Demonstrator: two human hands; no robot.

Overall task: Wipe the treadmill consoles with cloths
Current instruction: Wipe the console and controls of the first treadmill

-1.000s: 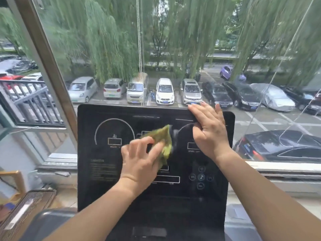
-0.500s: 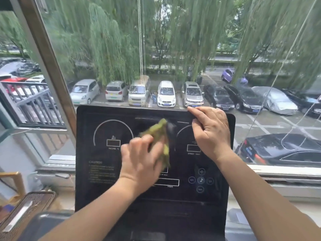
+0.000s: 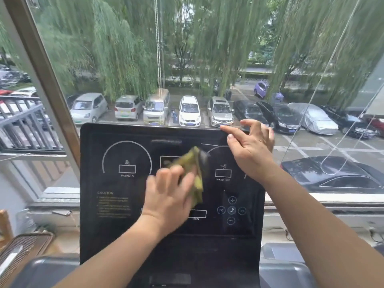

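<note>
The left hand (image 3: 169,196) is closed over a crumpled yellow-green cloth (image 3: 193,171), pressing it flat against the middle of the black treadmill console (image 3: 116,204). The cloth shows above and to the right of the knuckles, blurred, and covers part of a central display box. The fingers are curled down over the fabric; the thumb is not visible.

The right hand (image 3: 250,148) holds nothing. Its fingers are spread and partly curled at the upper right corner of the console, the forefinger tip lying at the top edge, the thumb over the panel face. Whether the palm touches the panel cannot be told.

Both forearms are bare and reach in from the bottom of the frame.

Markings legible on the console face: "INCLINE %" under a small rectangle inside the left arc; "SPEED km/h" under a matching rectangle on the right; "CAUTION" heading a block of fine print at lower left, the print itself too small to read; "STEPS" beneath a rectangle at lower centre. A cluster of round buttons (image 3: 231,210) sits at lower right: plus above, minus below, a music note in the centre, track-skip symbols either side.

The console stands upright before a large window (image 3: 207,59). A beaded blind cord (image 3: 159,59) hangs at the glass. Outside lie willow trees and parked cars (image 3: 189,111); no number plates are readable.
</note>
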